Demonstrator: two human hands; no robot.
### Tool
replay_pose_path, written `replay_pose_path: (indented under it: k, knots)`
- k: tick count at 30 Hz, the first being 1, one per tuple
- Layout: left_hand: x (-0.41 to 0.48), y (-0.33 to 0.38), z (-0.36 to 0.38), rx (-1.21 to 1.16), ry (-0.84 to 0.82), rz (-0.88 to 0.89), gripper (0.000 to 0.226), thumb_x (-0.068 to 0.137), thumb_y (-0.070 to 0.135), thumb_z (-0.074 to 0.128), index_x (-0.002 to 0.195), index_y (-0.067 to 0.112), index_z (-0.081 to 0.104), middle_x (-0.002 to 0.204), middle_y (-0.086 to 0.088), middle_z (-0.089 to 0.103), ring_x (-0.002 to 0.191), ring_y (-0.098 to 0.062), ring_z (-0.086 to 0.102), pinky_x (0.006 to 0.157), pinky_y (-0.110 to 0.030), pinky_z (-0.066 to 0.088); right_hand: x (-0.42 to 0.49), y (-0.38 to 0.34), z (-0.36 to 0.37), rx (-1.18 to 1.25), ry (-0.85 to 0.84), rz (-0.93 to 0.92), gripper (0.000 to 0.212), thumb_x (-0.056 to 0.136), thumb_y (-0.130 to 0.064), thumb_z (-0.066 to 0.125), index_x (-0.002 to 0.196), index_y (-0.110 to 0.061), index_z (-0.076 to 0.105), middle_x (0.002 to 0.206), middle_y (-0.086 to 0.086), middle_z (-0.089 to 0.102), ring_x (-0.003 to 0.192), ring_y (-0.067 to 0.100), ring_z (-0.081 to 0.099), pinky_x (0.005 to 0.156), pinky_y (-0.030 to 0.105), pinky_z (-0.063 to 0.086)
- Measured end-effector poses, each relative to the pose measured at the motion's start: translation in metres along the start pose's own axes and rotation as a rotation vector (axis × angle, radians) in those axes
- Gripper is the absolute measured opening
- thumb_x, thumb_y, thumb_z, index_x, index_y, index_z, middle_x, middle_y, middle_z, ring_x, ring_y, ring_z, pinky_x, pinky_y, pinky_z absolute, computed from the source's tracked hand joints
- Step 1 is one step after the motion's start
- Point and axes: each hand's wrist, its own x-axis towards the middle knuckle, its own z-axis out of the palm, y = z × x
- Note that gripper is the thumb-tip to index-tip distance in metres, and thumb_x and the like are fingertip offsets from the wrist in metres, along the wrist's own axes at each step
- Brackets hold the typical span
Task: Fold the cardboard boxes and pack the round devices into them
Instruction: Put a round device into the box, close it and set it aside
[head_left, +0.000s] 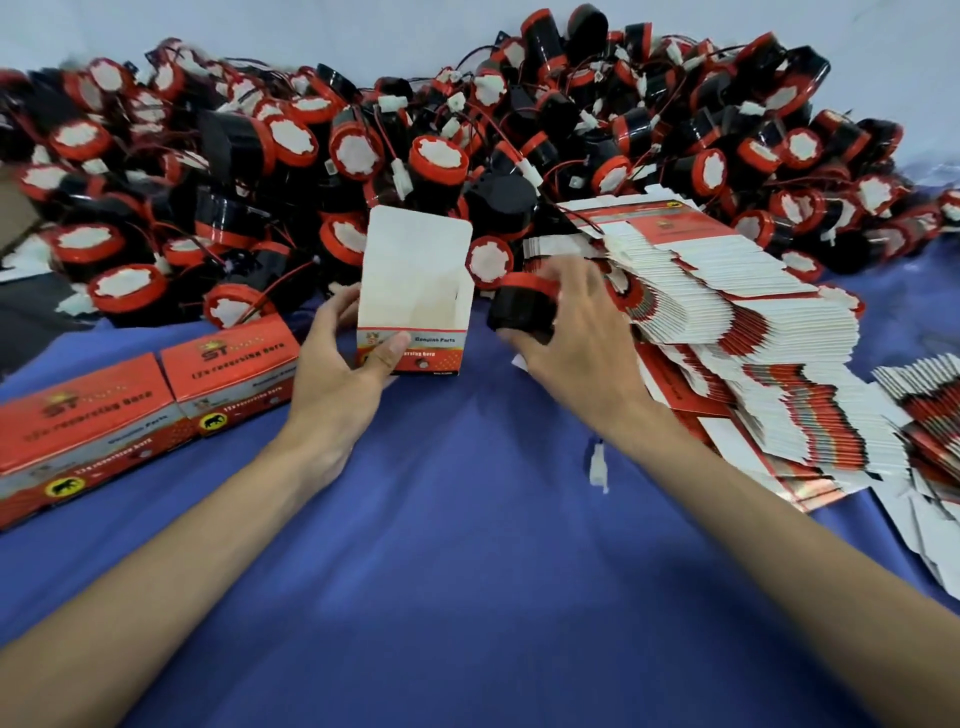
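An erected red-and-white cardboard box (415, 296) stands upright on the blue cloth, its top flap raised and its mouth showing. My left hand (340, 353) grips its lower left corner, thumb on the printed front. Just to the right, my right hand (566, 332) holds a round black device with a red rim (519, 306) beside the box's mouth. A big heap of the same round devices (426, 150) with red wires and white plugs fills the back of the table.
Two closed red boxes (130, 395) lie in a row at the left. A fanned stack of flat unfolded boxes (737, 322) lies at the right, more flats (930, 410) at the far right edge. A loose white plug (598, 462) lies on the blue cloth (467, 545).
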Motion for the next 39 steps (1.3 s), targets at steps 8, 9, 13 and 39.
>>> replay_pose_path:
  k: [8, 9, 13, 39]
  knots:
    - [-0.01, 0.006, 0.004, 0.599, 0.044, 0.083, 0.067, 0.085, 0.029, 0.071, 0.142, 0.019, 0.037, 0.134, 0.011, 0.049, 0.13, -0.011, 0.04, 0.103, -0.028, 0.035, -0.068, -0.008, -0.036, -0.029, -0.134, -0.503, 0.065, 0.07, 0.0, 0.074, 0.121, -0.025, 0.044, 0.12, 0.002, 0.038, 0.081, 0.026, 0.062, 0.045, 0.037, 0.053]
    - [-0.013, 0.011, 0.006, 0.589, 0.074, 0.182, 0.068, 0.087, 0.028, 0.068, 0.144, 0.012, 0.035, 0.142, 0.0, 0.044, 0.135, -0.017, 0.037, 0.109, -0.034, 0.033, -0.069, -0.008, -0.037, -0.004, -0.171, -0.569, 0.065, 0.071, 0.004, 0.071, 0.122, -0.025, 0.044, 0.122, 0.002, 0.038, 0.083, 0.027, 0.063, 0.048, 0.038, 0.054]
    - [-0.029, 0.027, 0.01, 0.259, -0.23, 0.568, 0.05, 0.088, 0.034, 0.051, 0.133, 0.013, 0.043, 0.134, -0.004, 0.047, 0.126, -0.024, 0.048, 0.103, -0.04, 0.042, -0.065, -0.006, -0.041, 0.134, -0.143, -0.646, 0.05, 0.079, 0.006, 0.054, 0.119, -0.021, 0.042, 0.126, 0.004, 0.04, 0.093, 0.034, 0.061, 0.062, 0.041, 0.056]
    - [-0.048, 0.019, 0.028, 0.499, -0.608, 0.267, 0.082, 0.066, 0.028, 0.077, 0.134, 0.037, 0.033, 0.14, -0.001, 0.028, 0.131, 0.003, 0.032, 0.104, -0.011, 0.034, -0.075, -0.025, -0.024, 0.499, -0.292, 0.139, 0.057, 0.069, -0.045, 0.082, 0.117, -0.039, 0.052, 0.096, -0.029, 0.063, 0.094, -0.01, 0.059, 0.077, 0.005, 0.046]
